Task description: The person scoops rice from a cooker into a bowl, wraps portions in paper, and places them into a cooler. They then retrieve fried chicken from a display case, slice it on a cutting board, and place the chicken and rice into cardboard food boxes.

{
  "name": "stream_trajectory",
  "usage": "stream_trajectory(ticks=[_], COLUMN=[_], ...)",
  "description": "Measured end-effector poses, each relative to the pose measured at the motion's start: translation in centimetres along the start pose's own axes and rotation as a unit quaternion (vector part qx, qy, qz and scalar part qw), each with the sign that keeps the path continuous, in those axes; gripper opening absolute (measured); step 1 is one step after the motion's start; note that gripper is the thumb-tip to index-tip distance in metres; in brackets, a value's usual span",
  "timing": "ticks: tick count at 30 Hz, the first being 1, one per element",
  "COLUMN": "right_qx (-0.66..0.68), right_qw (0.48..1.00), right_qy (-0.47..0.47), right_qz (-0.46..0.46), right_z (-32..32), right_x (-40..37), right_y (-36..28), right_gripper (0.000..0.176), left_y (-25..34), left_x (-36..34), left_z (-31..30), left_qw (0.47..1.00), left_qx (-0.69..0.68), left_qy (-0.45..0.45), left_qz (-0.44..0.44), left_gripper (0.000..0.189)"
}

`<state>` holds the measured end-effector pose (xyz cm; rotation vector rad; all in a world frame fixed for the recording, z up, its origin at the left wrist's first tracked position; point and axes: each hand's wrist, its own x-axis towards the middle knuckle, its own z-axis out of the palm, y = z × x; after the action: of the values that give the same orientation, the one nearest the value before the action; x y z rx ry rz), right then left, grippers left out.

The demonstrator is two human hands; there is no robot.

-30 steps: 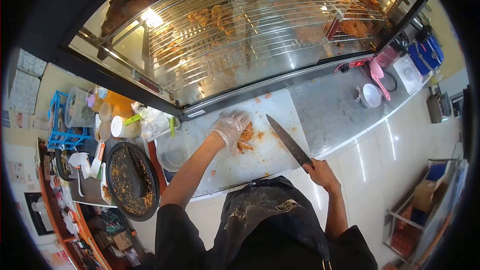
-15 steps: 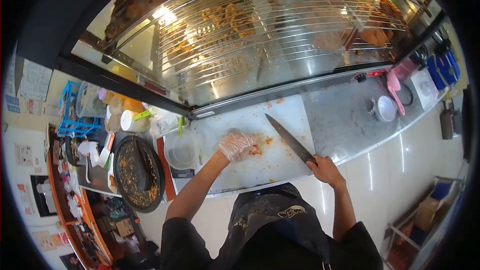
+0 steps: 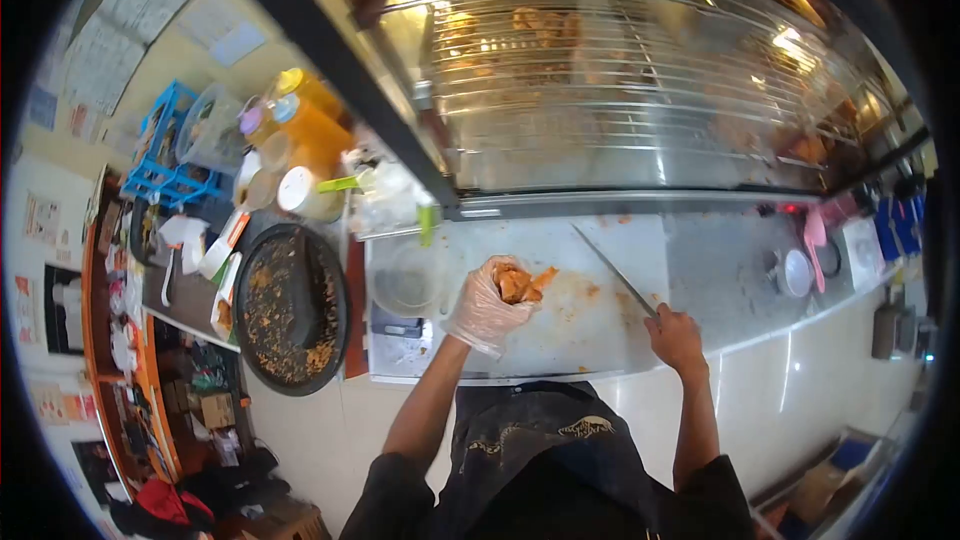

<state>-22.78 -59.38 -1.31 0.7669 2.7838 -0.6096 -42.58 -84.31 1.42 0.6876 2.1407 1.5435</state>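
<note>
My left hand (image 3: 488,315), in a clear plastic glove, is closed around chopped pieces of orange-brown cooked meat (image 3: 517,285), likely chicken by its look. It is over the left part of a white cutting board (image 3: 560,340). In my bare right hand (image 3: 676,337) is the handle of a large kitchen knife (image 3: 618,273), its blade pointing forward and left over the board. Orange crumbs and smears lie on the board between the hands. Just left of the gloved hand stands a clear round plastic tub (image 3: 405,285).
A glass display cabinet (image 3: 560,202) with wire racks stands behind the board. At left are a dark stone mortar (image 3: 262,355), sauce bottles (image 3: 312,130) and a blue rack (image 3: 150,180). A white bowl (image 3: 797,273) and pink ladle (image 3: 815,232) sit at right.
My left hand has turned and lifted, with the meat pieces now showing in its grasp. The knife has turned more edge-on in my right hand. The head view has swung left.
</note>
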Motion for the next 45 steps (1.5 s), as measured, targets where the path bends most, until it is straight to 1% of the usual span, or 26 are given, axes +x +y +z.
stream_trajectory(ticks=[1,3,5,6,8,11,13,14,16,18,19,20,21,22,24,27,28,30,31,32,34,37,38,40,41,45], right_qx=[-0.027,0.037,-0.023,-0.084,-0.114,-0.128,-0.128,-0.134,-0.064,-0.026,-0.016,-0.005,0.010,0.001,-0.013,-0.026,-0.032,-0.012,-0.017,-0.021,-0.025,-0.041,-0.047,-0.054,-0.049,-0.051], right_qw=[0.998,0.995,0.992,0.995,0.959,0.935,0.903,0.900,0.937,0.937,0.944,0.950,0.946,0.947,0.953,0.956,0.957,0.964,0.965,0.966,0.970,0.974,0.974,0.975,0.977,0.978], right_qy=[0.054,0.087,0.111,0.058,0.236,0.323,0.406,0.410,0.340,0.340,0.321,0.301,0.313,0.312,0.299,0.288,0.285,0.265,0.262,0.254,0.241,0.220,0.216,0.209,0.200,0.185], right_qz=[-0.005,-0.034,-0.063,-0.019,-0.106,-0.066,-0.056,-0.061,-0.054,-0.075,-0.079,-0.083,-0.085,-0.077,-0.054,-0.039,-0.037,-0.026,-0.022,-0.029,-0.031,-0.034,-0.043,-0.056,-0.057,-0.081], right_z=[1.0,1.1,2.9,3.3,6.2,8.6,10.5,11.0,12.5,12.1,11.8,11.5,11.2,10.9,10.4,10.3,10.2,9.9,9.8,9.7,9.8,9.8,9.8,9.7,9.6,9.6], right_x=[0.4,1.0,0.9,1.0,0.7,0.5,0.5,0.7,-0.5,-2.2,-2.7,-3.1,-3.6,-3.9,-4.2,-4.8,-4.9,-5.3,-5.4,-5.5,-5.5,-4.8,-4.6,-3.9,-3.5,-2.8], right_y=[-0.3,-2.1,-2.3,-2.4,-1.8,-4.0,-6.4,-7.9,-12.2,-18.7,-21.1,-23.2,-25.3,-26.5,-28.4,-31.0,-32.0,-34.0,-34.5,-34.9,-35.6,-36.4,-36.7,-37.7,-38.3,-39.6], right_gripper=[0.023,0.024,0.035,0.036,0.038,0.034,0.031,0.031,0.028,0.024,0.023,0.022,0.023,0.023,0.020,0.018,0.018,0.017,0.017,0.017,0.016,0.014,0.014,0.014,0.014,0.013], left_y=[-0.4,-2.6,-1.2,-0.8,-0.7,-1.6,-2.4,-3.1,-4.2,-4.8,-9.1,-6.7,-5.2,-6.6,-12.9,-19.9,-20.7,-21.4,-19.1,-18.0,-16.6,-15.7,-16.4,-17.7,-17.9,-19.7], left_x=[-0.5,-1.3,-4.8,-6.0,-7.8,-11.1,-13.7,-15.1,-15.2,-15.4,-14.3,-13.9,-12.6,-11.4,-8.4,-6.4,-6.3,-6.3,-8.4,-8.4,-8.2,-9.1,-9.1,-9.1,-8.6,-8.4], left_z=[-0.4,-2.7,-4.3,-6.8,-11.6,-22.0,-29.0,-33.1,-41.3,-49.9,-53.7,-56.1,-58.4,-60.2,-63.6,-66.4,-66.5,-66.0,-65.1,-66.1,-68.8,-72.0,-72.4,-72.7,-72.0,-71.9], left_qw=[0.967,0.888,0.782,0.786,0.724,0.731,0.757,0.779,0.841,0.913,0.912,0.924,0.896,0.900,0.889,0.752,0.756,0.773,0.622,0.626,0.865,0.918,0.918,0.756,0.796,0.792], left_qx=[-0.250,-0.456,-0.615,-0.608,-0.690,-0.671,-0.605,-0.573,-0.408,-0.206,-0.153,0.033,0.167,0.161,0.381,0.656,0.651,0.605,0.777,0.774,0.497,0.369,0.366,0.654,0.601,0.610], left_qy=[0.041,-0.028,0.077,0.108,0.020,0.052,0.222,0.235,0.334,0.351,0.378,0.375,0.353,0.344,0.199,-0.033,-0.036,-0.060,0.092,0.086,0.072,0.137,0.136,-0.030,-0.006,-0.012], left_qz=[-0.011,0.061,-0.061,-0.040,0.016,0.117,0.106,0.098,0.124,0.004,0.036,-0.068,-0.211,-0.213,-0.159,-0.050,-0.051,-0.181,0.043,0.044,0.023,-0.055,-0.059,0.007,-0.065,-0.023], left_gripper=[0.037,0.043,0.046,0.046,0.050,0.057,0.064,0.066,0.051,0.026,0.027,0.019,0.031,0.031,0.034,0.038,0.038,0.030,0.027,0.027,0.024,0.022,0.022,0.030,0.027,0.025])
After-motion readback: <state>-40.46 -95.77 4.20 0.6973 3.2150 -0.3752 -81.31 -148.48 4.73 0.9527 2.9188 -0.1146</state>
